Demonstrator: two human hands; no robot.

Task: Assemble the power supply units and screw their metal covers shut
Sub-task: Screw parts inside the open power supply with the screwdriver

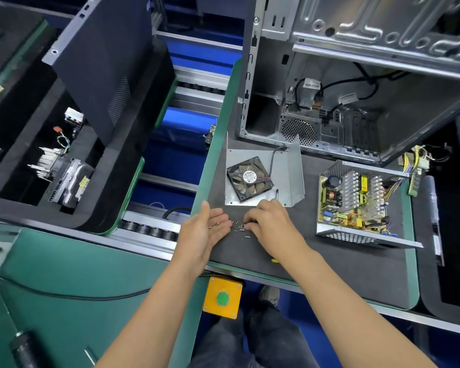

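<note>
Basically early stage: power supply [356,205] sits open on the dark mat [329,256], circuit board exposed, and its metal cover [290,168] lies apart to the left with the fan [248,179] on it, no screws in as far as I can see. Left hand [205,229] is flat, palm up, with a couple of screws on it; right hand [268,221] is curled over the loose screws [241,228] on the mat, apparently picking one, pinch not visible. Left to do: fit cover, drive screws.
</note>
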